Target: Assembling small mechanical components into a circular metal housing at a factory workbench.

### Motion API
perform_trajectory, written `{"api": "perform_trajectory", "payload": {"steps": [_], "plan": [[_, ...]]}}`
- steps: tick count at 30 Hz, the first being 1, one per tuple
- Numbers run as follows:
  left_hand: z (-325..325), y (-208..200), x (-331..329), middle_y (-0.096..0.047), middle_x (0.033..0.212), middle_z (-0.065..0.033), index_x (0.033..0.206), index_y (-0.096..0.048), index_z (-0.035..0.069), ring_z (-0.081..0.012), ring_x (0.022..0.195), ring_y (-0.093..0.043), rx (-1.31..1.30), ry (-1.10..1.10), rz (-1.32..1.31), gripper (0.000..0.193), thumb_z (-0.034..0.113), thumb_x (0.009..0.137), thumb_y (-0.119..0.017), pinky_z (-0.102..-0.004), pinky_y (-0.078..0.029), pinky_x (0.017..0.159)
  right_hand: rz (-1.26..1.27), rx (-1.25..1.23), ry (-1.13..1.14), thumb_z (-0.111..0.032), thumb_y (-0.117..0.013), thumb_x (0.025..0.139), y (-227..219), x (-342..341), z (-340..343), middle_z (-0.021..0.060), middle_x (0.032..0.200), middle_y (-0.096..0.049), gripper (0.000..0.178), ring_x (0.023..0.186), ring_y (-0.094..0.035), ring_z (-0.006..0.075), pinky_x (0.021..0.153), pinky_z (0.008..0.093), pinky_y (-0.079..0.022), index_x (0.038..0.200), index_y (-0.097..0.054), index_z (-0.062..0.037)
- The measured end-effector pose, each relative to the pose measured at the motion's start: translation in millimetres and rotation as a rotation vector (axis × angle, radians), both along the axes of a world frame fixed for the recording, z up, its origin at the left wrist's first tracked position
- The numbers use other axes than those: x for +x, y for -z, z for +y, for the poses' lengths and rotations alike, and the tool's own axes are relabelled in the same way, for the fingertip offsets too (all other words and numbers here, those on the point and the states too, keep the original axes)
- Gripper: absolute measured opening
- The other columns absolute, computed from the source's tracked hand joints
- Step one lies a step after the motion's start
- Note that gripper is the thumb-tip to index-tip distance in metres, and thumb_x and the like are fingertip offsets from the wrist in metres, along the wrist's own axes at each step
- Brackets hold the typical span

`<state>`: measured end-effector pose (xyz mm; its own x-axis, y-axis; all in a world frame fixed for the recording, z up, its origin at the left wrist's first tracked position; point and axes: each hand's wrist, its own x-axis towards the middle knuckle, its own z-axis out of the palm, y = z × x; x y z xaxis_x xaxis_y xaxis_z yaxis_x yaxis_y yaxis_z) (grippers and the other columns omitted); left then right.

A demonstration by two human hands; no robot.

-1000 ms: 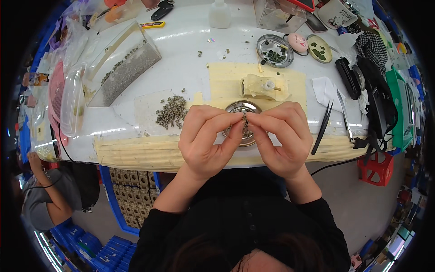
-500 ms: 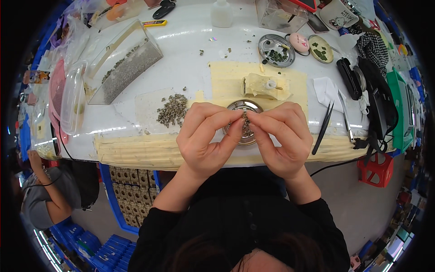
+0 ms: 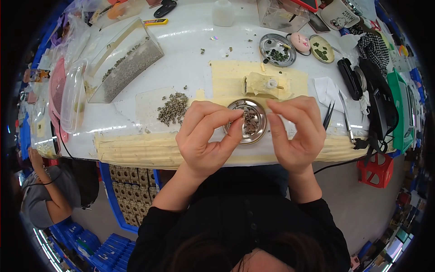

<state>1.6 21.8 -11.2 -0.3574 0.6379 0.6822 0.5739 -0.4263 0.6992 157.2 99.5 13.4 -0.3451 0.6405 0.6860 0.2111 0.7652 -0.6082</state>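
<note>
My left hand [image 3: 206, 138] is closed in a pinch at the left rim of a round steel dish [image 3: 265, 123]. What sits between its thumb and forefinger is too small to make out. Inside the dish lie several small grey-brown metal-looking pieces [image 3: 250, 124]. To the right of the dish, my right hand [image 3: 299, 136] is raised with thumb and forefinger apart, holding nothing I can see. A heap of similar small pieces [image 3: 173, 109] lies on the table left of my left hand.
Behind the dish stands a tape-wrapped block [image 3: 265, 86] with a small peg. Tweezers [image 3: 329, 115] and a slim metal tool [image 3: 346, 118] lie at right. Farther back are a dish of dark green pieces [image 3: 277, 50] and, at left, a clear bin [image 3: 127, 63].
My right hand has moved right, away from my left fingertips, and its thumb and forefinger have parted. More of the dish shows now. My left hand has stayed almost in place.
</note>
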Motion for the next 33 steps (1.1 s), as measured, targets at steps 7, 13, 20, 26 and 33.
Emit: {"api": "perform_trajectory", "payload": {"steps": [7,13,20,26,33], "plan": [[-0.7,-0.1,-0.9,-0.065,0.081,-0.0068,0.089,-0.072,0.001,-0.0188,0.07,-0.059,-0.005,-0.001,-0.009,0.021,-0.006,0.07,-0.077,-0.0278,-0.045,0.061,-0.209,0.065,0.183,-0.005,-0.077,0.076,-5.2,6.8,27.2,0.005,0.083,-0.06,0.019,0.077,-0.053,0.0216,0.067,0.0326,-0.042,0.094,-0.072,-0.0062],[0.0,-0.2,-1.0,-0.065,0.08,-0.0069,0.089,-0.072,0.001,-0.0184,0.069,-0.059,0.002,0.003,-0.005,0.021,-0.006,0.07,-0.076,-0.0274,-0.045,0.061,-0.249,0.097,0.171,-0.007,-0.077,0.076,0.4,5.5,32.0,0.0041,0.082,-0.059,0.017,0.077,-0.053,0.0217,0.067,0.0327,-0.042,0.093,-0.072,-0.0077],[-0.9,-1.2,-1.6,-0.065,0.08,-0.0072,0.088,-0.071,0.0,-0.0186,0.07,-0.059,-0.013,0.034,-0.025,0.021,-0.007,0.069,-0.076,-0.0273,-0.045,0.061,-0.016,0.134,0.198,-0.003,-0.077,0.076,-15.0,10.2,19.1,0.0056,0.085,-0.062,0.016,0.077,-0.056,0.0204,0.065,0.0293,-0.044,0.092,-0.073,-0.0048],[-1.7,-2.1,-1.3,-0.065,0.081,-0.0075,0.088,-0.071,0.001,-0.0188,0.07,-0.059,-0.031,0.084,-0.05,0.021,-0.007,0.069,-0.076,-0.0272,-0.046,0.062,0.227,-0.194,-0.256,-0.006,-0.068,0.089,-9.0,2.6,6.1,0.0118,0.091,-0.065,0.012,0.083,-0.063,0.0209,0.073,0.0282,-0.05,0.096,-0.064,0.0024],[-1.2,-2.4,-1.0,-0.065,0.081,-0.0074,0.088,-0.072,0.001,-0.0186,0.07,-0.059,-0.02,0.099,-0.055,0.022,-0.007,0.069,-0.076,-0.0274,-0.046,0.061,0.352,-0.444,-0.449,-0.008,-0.052,0.101,-2.2,-6.4,-3.9,0.0137,0.099,-0.065,0.013,0.091,-0.069,0.0191,0.079,0.0281,-0.056,0.105,-0.054,0.0048]]}}
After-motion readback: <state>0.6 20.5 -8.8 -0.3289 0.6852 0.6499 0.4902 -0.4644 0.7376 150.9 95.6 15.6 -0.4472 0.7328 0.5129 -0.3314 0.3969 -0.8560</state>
